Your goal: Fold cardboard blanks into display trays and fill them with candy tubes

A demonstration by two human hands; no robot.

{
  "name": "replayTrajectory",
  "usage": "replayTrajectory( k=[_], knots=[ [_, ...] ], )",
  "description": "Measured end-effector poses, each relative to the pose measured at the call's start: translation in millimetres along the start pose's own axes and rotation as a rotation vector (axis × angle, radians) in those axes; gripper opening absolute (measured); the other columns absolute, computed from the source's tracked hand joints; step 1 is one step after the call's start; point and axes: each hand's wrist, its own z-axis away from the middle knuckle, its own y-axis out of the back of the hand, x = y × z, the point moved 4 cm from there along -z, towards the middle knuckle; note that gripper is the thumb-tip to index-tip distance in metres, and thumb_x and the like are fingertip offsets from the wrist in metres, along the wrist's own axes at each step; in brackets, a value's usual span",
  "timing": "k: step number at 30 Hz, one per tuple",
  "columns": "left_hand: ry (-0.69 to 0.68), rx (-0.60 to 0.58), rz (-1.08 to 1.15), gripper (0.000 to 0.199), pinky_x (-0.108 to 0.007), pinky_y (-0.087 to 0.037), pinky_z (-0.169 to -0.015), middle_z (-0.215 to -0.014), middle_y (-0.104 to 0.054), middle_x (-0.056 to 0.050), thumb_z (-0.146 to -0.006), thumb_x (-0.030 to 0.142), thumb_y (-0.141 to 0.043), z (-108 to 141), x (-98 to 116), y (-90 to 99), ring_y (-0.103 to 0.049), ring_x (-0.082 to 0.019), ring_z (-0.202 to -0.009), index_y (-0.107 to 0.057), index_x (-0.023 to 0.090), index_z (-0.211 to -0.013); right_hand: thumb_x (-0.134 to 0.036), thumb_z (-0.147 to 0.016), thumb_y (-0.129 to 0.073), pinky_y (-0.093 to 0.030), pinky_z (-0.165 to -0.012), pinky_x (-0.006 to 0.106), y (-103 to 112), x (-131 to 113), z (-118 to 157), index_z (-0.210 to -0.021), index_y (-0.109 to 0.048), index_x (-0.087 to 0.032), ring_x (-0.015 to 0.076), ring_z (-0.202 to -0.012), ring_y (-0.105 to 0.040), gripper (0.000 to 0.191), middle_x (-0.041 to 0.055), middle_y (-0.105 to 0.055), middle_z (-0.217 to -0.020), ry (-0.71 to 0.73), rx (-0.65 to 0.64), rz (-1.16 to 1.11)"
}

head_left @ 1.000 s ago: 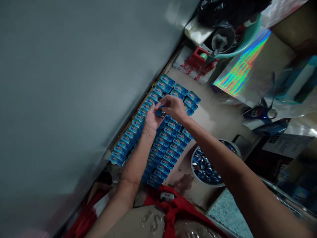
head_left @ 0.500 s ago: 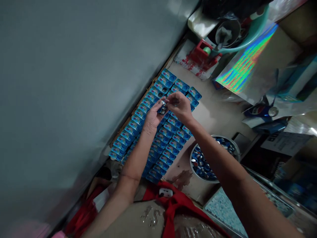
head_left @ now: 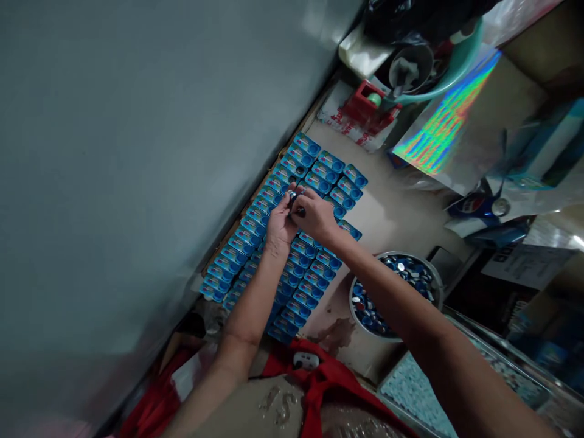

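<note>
Rows of blue cards, each with a round blue spot, cover the table along the wall. Above them my left hand is cupped round small shiny round pieces. My right hand meets it from the right, its fingers bent and pinched at the pieces; what its fingertips hold is too small to make out. Two cards near the upper end of the rows bear a dark round piece. To the right, partly behind my right forearm, a round metal bowl holds many blue and silver round pieces.
A red tape dispenser stands at the back, near a teal basin with odds and ends. Further right lie a shiny rainbow sheet and a blue can. The grey wall borders the table on the left.
My right hand has moved left and down, closer against my left hand, and its fingers have curled in. The view has shifted slightly.
</note>
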Motion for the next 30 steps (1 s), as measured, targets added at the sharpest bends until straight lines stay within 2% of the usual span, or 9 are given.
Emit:
replayTrajectory(
  k=[3,6,12,15,17,19,23,26,30],
  knots=[
    [-0.039,0.017,0.007,0.043,-0.033,-0.060,-0.106,-0.131,-0.080,-0.005,-0.115,0.028,-0.040,3.6,12.4,7.1,-0.078,-0.019,-0.119,-0.068,0.029,-0.147,-0.012,-0.085,-0.062,-0.052,-0.079,0.030,9.4,8.0,-14.9,-0.085,-0.071,-0.022,0.0194,-0.087,-0.068,0.013,0.0059,-0.073,-0.096,0.022,0.076,-0.129],
    [-0.112,-0.014,0.025,0.041,-0.032,-0.061,-0.103,-0.133,-0.080,-0.003,-0.116,0.031,-0.039,5.5,34.2,11.6,-0.076,-0.018,-0.123,-0.069,0.034,-0.145,-0.014,-0.088,-0.062,-0.054,-0.082,0.030,29.3,30.2,-53.3,-0.102,-0.076,-0.020,0.0190,-0.087,-0.070,0.021,0.0049,-0.076,-0.095,-0.146,0.203,-0.119],
    [-0.193,-0.010,0.017,0.039,-0.033,-0.059,-0.107,-0.140,-0.076,0.000,-0.116,0.033,-0.042,1.1,67.5,15.5,-0.069,-0.018,-0.136,-0.068,0.037,-0.144,-0.009,-0.082,-0.069,-0.057,-0.092,0.041,34.6,50.4,-130.4,-0.092,-0.081,-0.022,0.0282,-0.103,-0.074,0.021,0.0077,-0.080,-0.107,-0.188,0.019,0.261],
    [-0.203,-0.020,0.030,0.039,-0.038,-0.058,-0.111,-0.142,-0.075,-0.001,-0.115,0.030,-0.044,-3.8,70.4,13.1,-0.067,-0.020,-0.139,-0.068,0.035,-0.145,-0.023,-0.083,-0.081,-0.059,-0.088,0.044,26.9,62.7,-153.3,-0.085,-0.078,-0.022,0.0295,-0.099,-0.074,0.004,0.0087,-0.078,-0.096,-0.230,-0.009,0.289],
    [-0.198,-0.037,0.033,0.038,-0.039,-0.058,-0.113,-0.142,-0.075,-0.001,-0.115,0.029,-0.044,-7.1,68.9,10.7,-0.067,-0.021,-0.140,-0.069,0.033,-0.143,-0.039,-0.083,-0.086,-0.059,-0.087,0.044,22.2,70.8,-167.1,-0.081,-0.075,-0.020,0.0292,-0.097,-0.074,0.022,0.0087,-0.076,-0.090,-0.256,-0.051,0.296],
    [-0.192,-0.043,0.031,0.037,-0.039,-0.058,-0.114,-0.141,-0.076,-0.002,-0.115,0.029,-0.044,-8.8,66.3,9.5,-0.067,-0.021,-0.139,-0.071,0.031,-0.141,-0.043,-0.085,-0.085,-0.058,-0.089,0.044,22.0,72.7,-174.4,-0.081,-0.073,-0.019,0.0296,-0.100,-0.073,0.027,0.0090,-0.074,-0.090,-0.279,-0.076,0.300],
    [-0.185,-0.001,0.042,0.038,-0.038,-0.059,-0.112,-0.136,-0.078,-0.004,-0.114,0.027,-0.044,-4.0,62.4,12.3,-0.069,-0.019,-0.135,-0.070,0.030,-0.142,-0.026,-0.091,-0.074,-0.054,-0.091,0.042,31.4,45.2,-144.9,-0.098,-0.076,-0.020,0.0301,-0.104,-0.071,0.009,0.0097,-0.076,-0.103,-0.183,-0.027,0.274],
    [-0.189,-0.003,0.063,0.040,-0.038,-0.058,-0.113,-0.133,-0.079,-0.006,-0.114,0.027,-0.044,2.2,60.5,15.4,-0.070,-0.020,-0.134,-0.069,0.028,-0.145,-0.017,-0.095,-0.060,-0.050,-0.093,0.041,30.1,9.6,-87.8,-0.114,-0.076,-0.022,0.0290,-0.109,-0.067,0.025,0.0111,-0.075,-0.118,0.113,0.024,0.219],
    [-0.136,-0.004,0.043,0.042,-0.038,-0.057,-0.114,-0.131,-0.079,-0.007,-0.114,0.027,-0.042,5.1,51.8,17.8,-0.071,-0.020,-0.133,-0.067,0.026,-0.149,-0.022,-0.108,-0.045,-0.047,-0.093,0.041,3.9,-20.2,-20.8,-0.115,-0.078,-0.024,0.0276,-0.109,-0.061,0.034,0.0124,-0.073,-0.119,0.485,-0.147,0.257]
  ],
)
